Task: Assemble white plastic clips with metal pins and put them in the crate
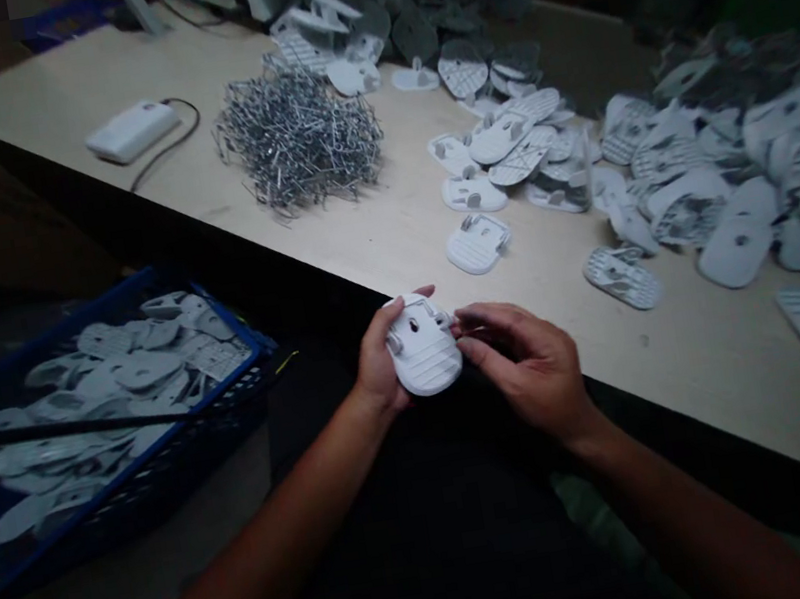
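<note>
My left hand [379, 358] grips a white plastic part [428, 361] by its left side, just off the table's front edge. The part is rounded, with ridges across its lower half, a dark hole above them and small raised lugs at the sides. At its right edge, my right hand [527, 360] has thumb and fingers pinched together by the lug. Whatever lies between those fingertips is too small and dim to make out. Beyond my hands, a similar white part [478, 243] rests alone on the table.
A heap of thin metal wire pieces [302, 133] lies on the table [389, 230]. White parts are piled at the right [699, 171] and at the back. A white box with a cable [134, 131] sits at left. Below stands a blue crate [247, 364] of white parts.
</note>
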`<state>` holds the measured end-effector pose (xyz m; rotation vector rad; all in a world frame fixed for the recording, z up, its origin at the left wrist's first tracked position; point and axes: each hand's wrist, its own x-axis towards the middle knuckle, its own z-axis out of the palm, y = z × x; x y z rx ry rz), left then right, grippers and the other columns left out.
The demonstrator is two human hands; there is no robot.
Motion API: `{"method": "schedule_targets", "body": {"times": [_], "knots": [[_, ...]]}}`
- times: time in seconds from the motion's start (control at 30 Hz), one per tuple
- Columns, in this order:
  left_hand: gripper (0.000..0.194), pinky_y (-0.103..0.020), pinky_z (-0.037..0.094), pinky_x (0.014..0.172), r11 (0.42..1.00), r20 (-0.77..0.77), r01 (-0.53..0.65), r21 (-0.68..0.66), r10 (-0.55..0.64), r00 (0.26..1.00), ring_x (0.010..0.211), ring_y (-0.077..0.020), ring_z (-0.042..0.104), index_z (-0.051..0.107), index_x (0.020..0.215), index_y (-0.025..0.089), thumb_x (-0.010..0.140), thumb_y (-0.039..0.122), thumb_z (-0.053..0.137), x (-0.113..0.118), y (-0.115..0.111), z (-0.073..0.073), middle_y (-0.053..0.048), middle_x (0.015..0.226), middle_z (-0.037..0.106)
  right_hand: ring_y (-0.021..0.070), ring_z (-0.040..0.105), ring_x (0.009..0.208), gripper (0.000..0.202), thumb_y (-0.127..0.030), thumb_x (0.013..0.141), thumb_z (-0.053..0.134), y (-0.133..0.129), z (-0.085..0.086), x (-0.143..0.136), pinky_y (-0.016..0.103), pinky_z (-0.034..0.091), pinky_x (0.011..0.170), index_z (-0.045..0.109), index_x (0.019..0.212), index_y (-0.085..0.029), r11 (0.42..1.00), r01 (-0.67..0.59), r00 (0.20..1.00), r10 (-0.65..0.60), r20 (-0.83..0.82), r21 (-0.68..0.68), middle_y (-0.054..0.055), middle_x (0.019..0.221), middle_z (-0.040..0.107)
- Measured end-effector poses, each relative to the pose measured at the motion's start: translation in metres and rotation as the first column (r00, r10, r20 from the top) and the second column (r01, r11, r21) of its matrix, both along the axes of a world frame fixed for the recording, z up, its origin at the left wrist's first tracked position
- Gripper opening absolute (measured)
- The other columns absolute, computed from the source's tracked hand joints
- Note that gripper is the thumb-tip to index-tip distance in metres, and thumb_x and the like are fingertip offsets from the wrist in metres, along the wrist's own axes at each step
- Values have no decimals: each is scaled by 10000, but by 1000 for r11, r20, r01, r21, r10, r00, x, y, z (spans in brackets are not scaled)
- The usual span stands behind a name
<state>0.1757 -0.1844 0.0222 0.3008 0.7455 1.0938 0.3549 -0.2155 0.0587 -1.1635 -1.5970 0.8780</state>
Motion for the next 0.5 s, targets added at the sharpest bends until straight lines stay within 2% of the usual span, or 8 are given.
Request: {"method": "schedule_targets", "body": {"times": [0.03, 0.1, 0.2, 0.27, 0.37, 0.43, 0.5], "knots": [[556, -400, 618, 830, 1000, 31, 19, 8, -19, 999, 831, -248, 760, 652, 1312, 152, 883, 504, 618, -6, 1, 2, -87, 904, 781, 258, 714, 1119, 320, -311, 956, 759, 6, 3, 20, 493, 607, 1025, 749, 1267, -385, 995, 59, 991, -67, 115, 74, 11, 1250, 741], [564, -473, 627, 868, 997, 84, 72, 26, -74, 994, 879, -286, 780, 632, 1323, 162, 905, 535, 572, -19, 0, 5, -113, 930, 790, 286, 692, 1160, 380, -348, 943, 760, 19, 6, 71, 537, 581, 1052, 725, 1320, -384, 962, 183, 918, -241, 316, 203, 29, 1300, 718], [581, -478, 633, 863, 992, 131, 122, 38, -126, 983, 888, -291, 788, 626, 1326, 159, 934, 579, 539, -30, -4, 7, -132, 958, 795, 373, 665, 1226, 521, -414, 873, 795, 34, 0, 150, 602, 521, 1102, 706, 1380, -332, 881, 334, 717, -468, 517, 334, 101, 1380, 681], [614, -465, 636, 845, 987, 146, 154, 49, -159, 976, 882, -296, 790, 625, 1332, 153, 945, 618, 520, -32, -8, 6, -146, 971, 796, 415, 678, 1200, 449, -422, 846, 799, 38, -12, 186, 596, 516, 1091, 766, 1285, -338, 863, 379, 615, -504, 606, 334, 125, 1303, 719], [650, -450, 635, 829, 980, 163, 184, 71, -194, 967, 868, -295, 791, 626, 1343, 147, 949, 649, 505, -31, -10, 4, -149, 962, 796, 422, 717, 1114, 243, -432, 866, 767, 33, -27, 201, 572, 548, 1025, 824, 1098, -390, 880, 417, 608, -456, 649, 228, 100, 1125, 777], [655, -440, 636, 818, 977, 164, 198, 76, -208, 964, 858, -288, 789, 627, 1352, 141, 952, 646, 506, -31, -11, 4, -146, 954, 797, 404, 731, 1087, 210, -453, 861, 774, 28, -29, 190, 563, 553, 1025, 835, 1048, -382, 864, 468, 652, -481, 586, 187, 78, 1068, 791], [655, -425, 636, 800, 975, 154, 210, 74, -219, 963, 849, -282, 788, 630, 1352, 136, 956, 643, 506, -30, -11, 6, -146, 948, 799, 375, 741, 1049, 283, -487, 824, 807, 27, -23, 175, 578, 552, 1039, 834, 1064, -339, 857, 501, 734, -495, 464, 122, 62, 1045, 796]]}}
